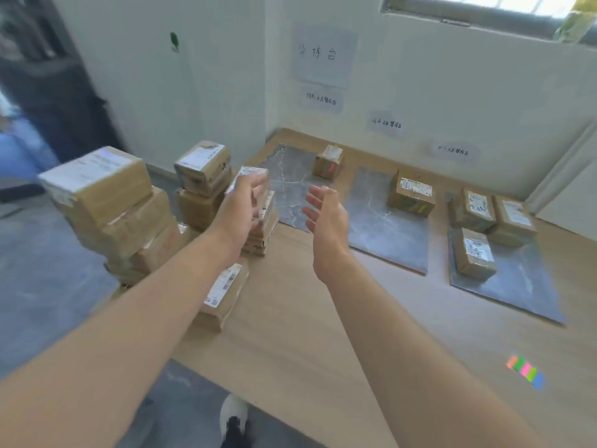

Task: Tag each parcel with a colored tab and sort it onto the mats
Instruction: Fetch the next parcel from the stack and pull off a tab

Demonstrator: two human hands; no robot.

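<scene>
Both arms reach out over the wooden table (290, 318). My left hand (240, 210) hovers with relaxed fingers in front of a stack of small parcels (263, 218) at the table's left edge; whether it touches the stack I cannot tell. My right hand (326, 218) is held open, palm turned left, holding nothing. Three grey mats lie along the wall: the left mat (287, 185) bears one parcel (328, 161), the middle mat (384, 227) one parcel (410, 194), the right mat (517, 279) three parcels (475, 253). A strip of colored tabs (526, 371) lies near the table's right front.
A flat parcel (223, 292) lies under my left forearm on the table. Taller stacks of cardboard boxes (113, 205) stand left of the table over the grey floor, with another stack (202, 176) behind. Paper labels (386, 124) hang on the wall above the mats.
</scene>
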